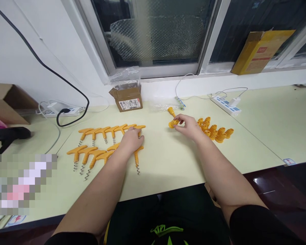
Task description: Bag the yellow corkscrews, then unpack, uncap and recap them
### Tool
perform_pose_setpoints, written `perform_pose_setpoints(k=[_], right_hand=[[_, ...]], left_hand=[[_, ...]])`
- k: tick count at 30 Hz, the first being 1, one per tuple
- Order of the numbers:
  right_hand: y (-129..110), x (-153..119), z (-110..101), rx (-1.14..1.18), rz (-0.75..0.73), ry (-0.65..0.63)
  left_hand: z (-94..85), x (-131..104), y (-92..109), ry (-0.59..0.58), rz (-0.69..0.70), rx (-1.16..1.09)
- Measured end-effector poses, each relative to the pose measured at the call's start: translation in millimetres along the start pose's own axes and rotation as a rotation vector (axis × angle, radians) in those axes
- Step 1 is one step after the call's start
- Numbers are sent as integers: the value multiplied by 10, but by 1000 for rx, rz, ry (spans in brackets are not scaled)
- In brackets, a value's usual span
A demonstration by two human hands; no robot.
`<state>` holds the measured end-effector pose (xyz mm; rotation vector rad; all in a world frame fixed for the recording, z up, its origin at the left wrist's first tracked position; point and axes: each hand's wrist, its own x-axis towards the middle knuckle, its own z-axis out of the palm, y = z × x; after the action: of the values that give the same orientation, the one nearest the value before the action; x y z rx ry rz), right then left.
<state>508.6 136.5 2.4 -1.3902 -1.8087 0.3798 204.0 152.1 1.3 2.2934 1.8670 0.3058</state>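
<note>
Two rows of orange-yellow T-handled corkscrews [91, 157] lie on the left of the table, their metal spirals pointing toward me. My left hand [131, 139] is over the right end of the back row, its fingers closed around a corkscrew [140, 127] there; it covers parts of the neighbouring ones. Between the thumb and fingers of my right hand [188, 126] is a flared yellow plastic sleeve [172, 124], low over the table. Another yellow sleeve [171, 111] lies just behind it. Several more yellow sleeves [220, 136] stand grouped to the right of that hand, partly hidden by it.
Along the wall are an opened cardboard box [127, 97], clear plastic wrap [159, 103] and a white power strip [225, 104]. A black cable [73, 90] hangs down to another strip at left. On the sill leans a yellow carton [262, 52]. A brown box [7, 102] sits far left.
</note>
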Motion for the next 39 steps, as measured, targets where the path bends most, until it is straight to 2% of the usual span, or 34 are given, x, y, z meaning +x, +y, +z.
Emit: perform_pose_setpoints(k=[6, 11, 18, 20, 22, 24, 26, 27, 29, 32, 36, 39], right_hand=[[53, -19, -248, -378, 246, -19], [131, 2, -337, -429, 442, -103], [245, 25, -371, -487, 529, -77], [216, 16, -356, -518, 504, -48], [130, -2, -279, -517, 386, 7], [9, -24, -123, -453, 186, 18], [-99, -39, 96, -342, -5, -82], [-132, -38, 212, -313, -34, -133], [-135, -14, 422, -331, 17, -197], [-10, 68, 609, -430, 155, -186], [173, 154, 630, -502, 299, -166], [184, 154, 585, -540, 301, -186]], left_hand=[[-116, -16, -112, 20, -31, 5], [-200, -17, -165, -1, -122, 43], [-210, -35, -195, -5, -99, 69], [-213, -55, -165, -2, -90, 66], [-218, -99, -90, 13, -67, 44], [-217, -165, 28, 36, -6, 10], [-203, -246, 166, 45, 117, -24], [-191, -288, 233, 32, 200, -39], [-159, -364, 345, -18, 361, -56], [-115, -443, 438, -111, 494, -57], [-88, -482, 470, -196, 550, -94], [-96, -478, 468, -205, 534, -97]])
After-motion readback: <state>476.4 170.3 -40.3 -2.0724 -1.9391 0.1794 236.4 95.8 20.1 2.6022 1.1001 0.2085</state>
